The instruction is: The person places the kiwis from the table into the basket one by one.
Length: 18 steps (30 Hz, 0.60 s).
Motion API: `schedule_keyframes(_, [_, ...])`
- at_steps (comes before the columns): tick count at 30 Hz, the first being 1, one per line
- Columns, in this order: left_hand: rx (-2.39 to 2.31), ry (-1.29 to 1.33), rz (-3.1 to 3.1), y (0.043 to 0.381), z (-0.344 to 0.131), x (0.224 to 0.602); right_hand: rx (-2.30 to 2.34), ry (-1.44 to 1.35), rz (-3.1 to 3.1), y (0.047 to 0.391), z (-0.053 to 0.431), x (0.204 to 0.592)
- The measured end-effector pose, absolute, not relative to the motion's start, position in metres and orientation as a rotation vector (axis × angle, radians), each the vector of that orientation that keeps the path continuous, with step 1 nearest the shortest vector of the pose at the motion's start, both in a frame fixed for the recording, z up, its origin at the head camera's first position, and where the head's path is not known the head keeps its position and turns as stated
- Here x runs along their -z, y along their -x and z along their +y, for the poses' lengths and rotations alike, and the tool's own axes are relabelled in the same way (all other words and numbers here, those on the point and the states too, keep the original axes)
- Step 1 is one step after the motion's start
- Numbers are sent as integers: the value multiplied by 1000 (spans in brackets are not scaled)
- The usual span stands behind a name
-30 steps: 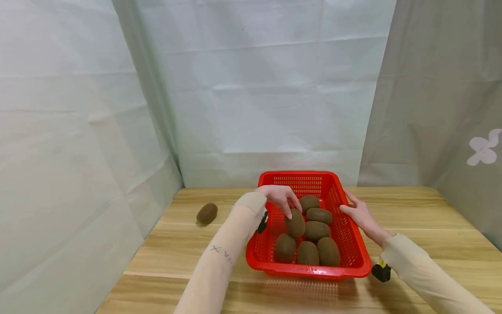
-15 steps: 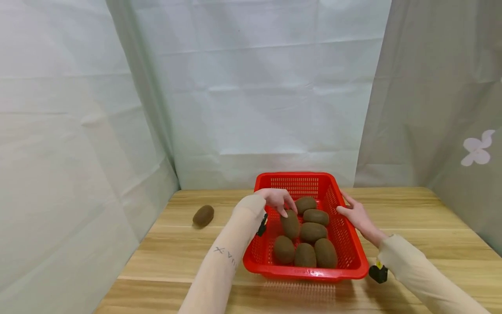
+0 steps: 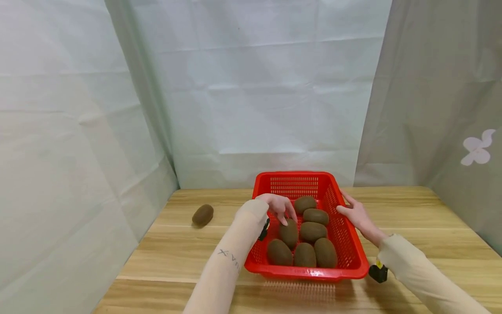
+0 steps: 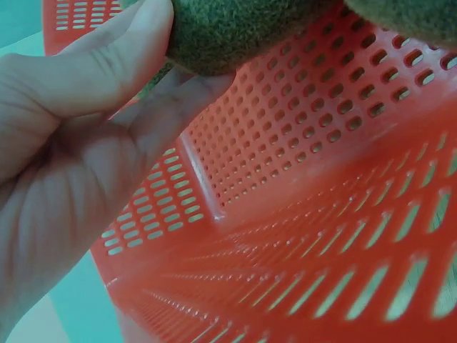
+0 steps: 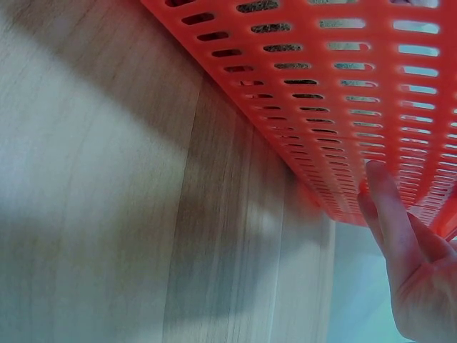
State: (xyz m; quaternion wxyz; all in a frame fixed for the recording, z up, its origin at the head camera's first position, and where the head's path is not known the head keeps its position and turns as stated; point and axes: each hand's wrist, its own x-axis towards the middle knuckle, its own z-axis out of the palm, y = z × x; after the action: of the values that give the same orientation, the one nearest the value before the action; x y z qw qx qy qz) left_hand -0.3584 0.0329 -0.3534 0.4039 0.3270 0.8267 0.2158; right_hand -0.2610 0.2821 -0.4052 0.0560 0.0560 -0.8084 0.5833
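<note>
My left hand (image 3: 277, 206) reaches into a red plastic basket (image 3: 306, 272) and pinches a brown, fuzzy kiwi (image 3: 289, 235) by its far end. In the left wrist view the thumb and fingers (image 4: 153, 118) lie on either side of the kiwi (image 4: 221, 32), low inside the perforated walls. Several more kiwis fill the basket's right side and near end, among them a front-left kiwi (image 3: 279, 253) lying at a slant. At the right rim, my right hand (image 3: 358, 216) holds the basket, thumb over the edge and fingers (image 5: 393, 207) along the outer wall.
A single kiwi (image 3: 202, 215) lies on the wooden table (image 3: 157, 257), left of the basket. Pale cloth sheets (image 3: 266, 109) hang behind and at both sides of the table.
My left hand and its kiwi have shifted toward the basket's near end. The front-left kiwi has slid left and turned. The right hand stays at the rim.
</note>
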Motion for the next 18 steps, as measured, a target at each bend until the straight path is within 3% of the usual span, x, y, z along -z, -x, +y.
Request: schedule_keyframes(18, [-581,-784,2217,354,34,352,-1772,-191,-2464,266,280,404])
